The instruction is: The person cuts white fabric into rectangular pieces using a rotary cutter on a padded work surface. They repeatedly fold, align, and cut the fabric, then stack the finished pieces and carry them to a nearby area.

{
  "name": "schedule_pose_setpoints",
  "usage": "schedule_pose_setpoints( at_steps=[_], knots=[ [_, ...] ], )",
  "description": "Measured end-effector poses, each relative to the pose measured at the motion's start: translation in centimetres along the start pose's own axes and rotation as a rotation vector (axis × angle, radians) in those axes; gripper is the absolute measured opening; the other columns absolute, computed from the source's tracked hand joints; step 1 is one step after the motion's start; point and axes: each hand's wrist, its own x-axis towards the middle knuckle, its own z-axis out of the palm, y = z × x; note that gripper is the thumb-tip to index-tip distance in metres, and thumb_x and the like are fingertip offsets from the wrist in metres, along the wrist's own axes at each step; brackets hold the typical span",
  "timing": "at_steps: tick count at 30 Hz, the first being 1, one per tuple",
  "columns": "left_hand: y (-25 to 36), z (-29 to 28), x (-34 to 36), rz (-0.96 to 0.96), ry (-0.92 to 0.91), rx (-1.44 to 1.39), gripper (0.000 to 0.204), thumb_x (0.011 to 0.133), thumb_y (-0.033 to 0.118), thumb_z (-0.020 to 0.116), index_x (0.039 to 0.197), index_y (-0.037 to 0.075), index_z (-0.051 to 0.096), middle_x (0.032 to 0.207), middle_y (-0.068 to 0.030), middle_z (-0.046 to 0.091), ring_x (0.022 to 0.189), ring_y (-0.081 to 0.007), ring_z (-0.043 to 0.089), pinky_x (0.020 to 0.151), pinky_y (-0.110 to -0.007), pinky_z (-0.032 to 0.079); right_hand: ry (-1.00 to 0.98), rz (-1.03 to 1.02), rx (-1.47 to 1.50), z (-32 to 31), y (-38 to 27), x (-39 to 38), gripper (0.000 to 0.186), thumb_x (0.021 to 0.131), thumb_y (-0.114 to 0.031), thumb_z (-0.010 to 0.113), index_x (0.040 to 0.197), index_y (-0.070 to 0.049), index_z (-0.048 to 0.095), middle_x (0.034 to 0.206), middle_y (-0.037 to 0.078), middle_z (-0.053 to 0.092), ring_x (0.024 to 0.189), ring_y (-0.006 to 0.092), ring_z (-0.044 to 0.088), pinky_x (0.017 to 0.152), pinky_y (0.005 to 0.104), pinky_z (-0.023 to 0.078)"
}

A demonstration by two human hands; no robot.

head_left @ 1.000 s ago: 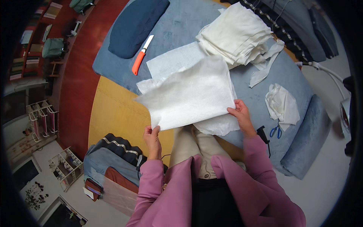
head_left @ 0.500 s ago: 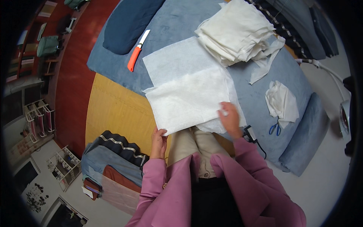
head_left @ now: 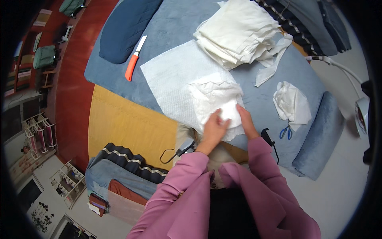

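A thin white cloth (head_left: pixel 218 93), folded over into a smaller crumpled bundle, lies in front of me on the near part of a larger white sheet (head_left: pixel 169 71). My left hand (head_left: pixel 215 130) rests on the bundle's near edge, its fingers bent and closed on the fabric. At the bundle's right edge, my right hand (head_left: pixel 247 122) grips the cloth, with some fingers hidden beneath or behind it. Beyond my hands sits a thick stack of white cloths (head_left: pixel 238 32), its edges uneven and a loose strip (head_left: pixel 274 61) trailing off its right side.
An orange-handled knife (head_left: pixel 133 63), blade exposed, lies left beside a dark blue cushion (head_left: pixel 125 32). Blue-handled scissors (head_left: pixel 285 133) lie at right under a crumpled white cloth (head_left: pixel 292 103). A blue bolster (head_left: pixel 320 137) edges the blue padded surface (head_left: pixel 254 97). Folded clothes (head_left: pixel 123 171) lie lower left.
The upper cloth has been folded over from the left into a smaller bundle. My left hand has moved right with it, and my right hand now grips its right edge.
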Motion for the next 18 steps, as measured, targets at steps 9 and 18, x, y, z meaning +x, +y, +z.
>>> schedule_pose_setpoints(
  at_steps=[9, 18],
  knots=[
    [-1.8, -4.6, 1.9, -0.204, 0.069, -0.095, 0.044, 0.084, 0.011, 0.072, 0.121, -0.006, 0.055, 0.099, -0.0093, 0.066, 0.086, -0.0190, 0.062, 0.081, -0.034, 0.050, 0.365, -0.351, -0.628, 1.1, 2.4, -0.1, 0.050, 0.085, -0.028, 0.079, 0.121, 0.002, 0.059, 0.117, 0.016, 0.067, 0.107, 0.0223, 0.064, 0.093, 0.0342, 0.048],
    [15.3, -10.5, -0.5, -0.113, -0.578, -0.610, 0.064, 0.075, 0.001, 0.058, 0.139, 0.000, 0.053, 0.121, -0.0034, 0.064, 0.108, -0.0130, 0.058, 0.098, -0.027, 0.044, -0.474, 0.060, 1.058, 2.4, -5.4, -2.6, 0.053, 0.099, -0.029, 0.058, 0.142, -0.002, 0.045, 0.137, 0.014, 0.057, 0.129, 0.0254, 0.054, 0.111, 0.0441, 0.041]
  ],
)
